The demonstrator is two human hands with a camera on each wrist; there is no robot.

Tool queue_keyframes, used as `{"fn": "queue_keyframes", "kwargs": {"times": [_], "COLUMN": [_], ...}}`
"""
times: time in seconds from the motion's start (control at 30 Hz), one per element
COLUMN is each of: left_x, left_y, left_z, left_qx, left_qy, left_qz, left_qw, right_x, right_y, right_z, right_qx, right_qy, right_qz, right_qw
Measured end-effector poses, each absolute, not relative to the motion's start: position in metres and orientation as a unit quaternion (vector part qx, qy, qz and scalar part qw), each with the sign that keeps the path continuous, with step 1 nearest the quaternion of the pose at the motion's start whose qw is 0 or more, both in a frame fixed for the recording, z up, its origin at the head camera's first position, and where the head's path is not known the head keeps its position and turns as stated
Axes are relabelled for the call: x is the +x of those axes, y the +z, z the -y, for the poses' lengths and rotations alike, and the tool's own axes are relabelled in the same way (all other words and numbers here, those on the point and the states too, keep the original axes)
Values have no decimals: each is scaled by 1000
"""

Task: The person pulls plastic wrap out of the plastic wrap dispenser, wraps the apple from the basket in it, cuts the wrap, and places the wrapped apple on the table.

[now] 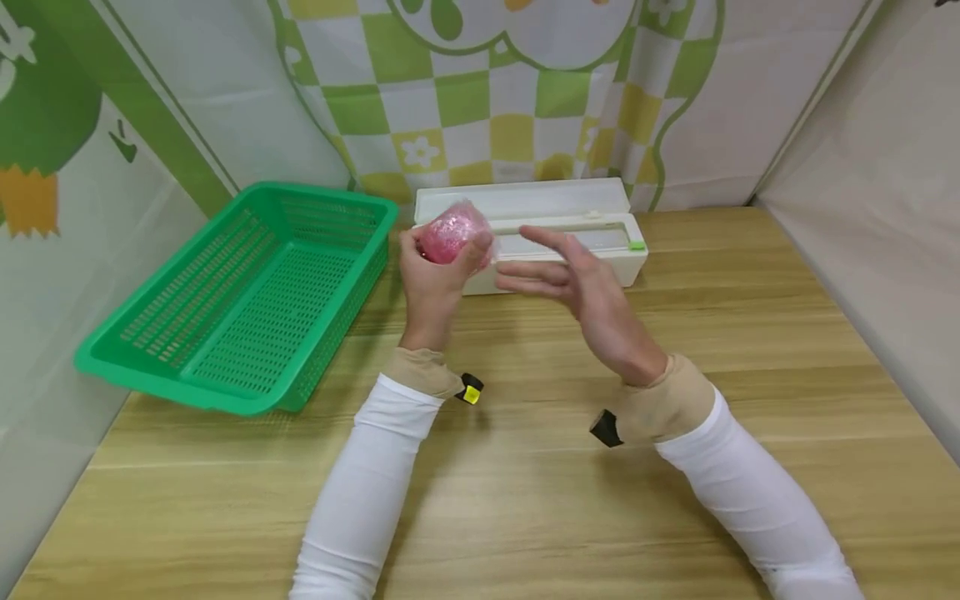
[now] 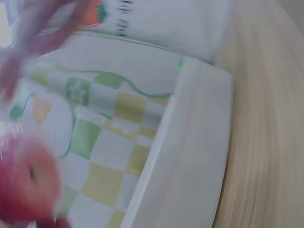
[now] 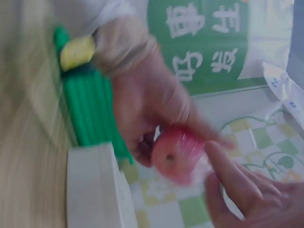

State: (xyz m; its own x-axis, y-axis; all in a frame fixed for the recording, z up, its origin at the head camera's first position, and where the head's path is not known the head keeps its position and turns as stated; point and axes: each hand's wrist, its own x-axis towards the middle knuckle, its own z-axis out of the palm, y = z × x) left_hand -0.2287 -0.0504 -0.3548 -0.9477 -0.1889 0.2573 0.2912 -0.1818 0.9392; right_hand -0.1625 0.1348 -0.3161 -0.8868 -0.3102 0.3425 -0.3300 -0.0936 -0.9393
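Note:
My left hand (image 1: 435, 287) grips a round, pinkish-red apple (image 1: 452, 235) with shiny clear plastic film around it. A dark dimple shows on the apple (image 3: 169, 157) in the right wrist view. To its right, my right hand (image 1: 596, 304) is raised with the fingers fairly straight, pointing toward the apple, and holds nothing. The right wrist view shows the right hand's fingertips (image 3: 213, 149) close beside the film; whether they touch it I cannot tell. Behind both hands is a long white cling film dispenser (image 1: 558, 265) with its lid up. Blur softens both wrist views.
A green perforated plastic basket (image 1: 300, 367) stands on the wooden table (image 1: 525, 500) at the left. The dispenser, with a light green piece (image 1: 637, 246) at its right end, stands near the back edge, against a checkered, printed curtain (image 1: 465, 100).

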Motion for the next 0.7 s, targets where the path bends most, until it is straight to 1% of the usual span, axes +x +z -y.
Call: {"fn": "queue_keyframes", "kwargs": {"times": [0.1, 0.17, 0.2, 0.27, 0.33, 0.4, 0.57, 0.7], "left_x": [-229, -225, -223, -217, -211, -206, -201, -203], "left_y": [-352, -352, -352, -354, -354, -354, -351, -351], "left_z": [47, 43, 40, 34, 28, 23, 22, 28], "left_qx": [-64, -92, -106, -138, -163, -188, -212, -207], "left_qy": [-832, -855, -861, -861, -849, -832, -796, -774], "left_qz": [550, 510, 495, 481, 486, 501, 545, 574], "left_qw": [48, -18, -49, -96, -128, -147, -160, -166], "right_x": [-169, -174, -176, -180, -181, -182, -181, -182], "right_y": [-319, -323, -326, -330, -334, -337, -344, -346], "right_z": [-140, -142, -143, -143, -140, -136, -130, -132], "right_qx": [229, 234, 245, 273, 297, 317, 329, 347], "right_qy": [634, 583, 557, 516, 492, 486, 466, 442], "right_qz": [717, 730, 734, 737, 739, 736, 748, 766], "right_qw": [179, 269, 301, 341, 351, 348, 340, 313]}}
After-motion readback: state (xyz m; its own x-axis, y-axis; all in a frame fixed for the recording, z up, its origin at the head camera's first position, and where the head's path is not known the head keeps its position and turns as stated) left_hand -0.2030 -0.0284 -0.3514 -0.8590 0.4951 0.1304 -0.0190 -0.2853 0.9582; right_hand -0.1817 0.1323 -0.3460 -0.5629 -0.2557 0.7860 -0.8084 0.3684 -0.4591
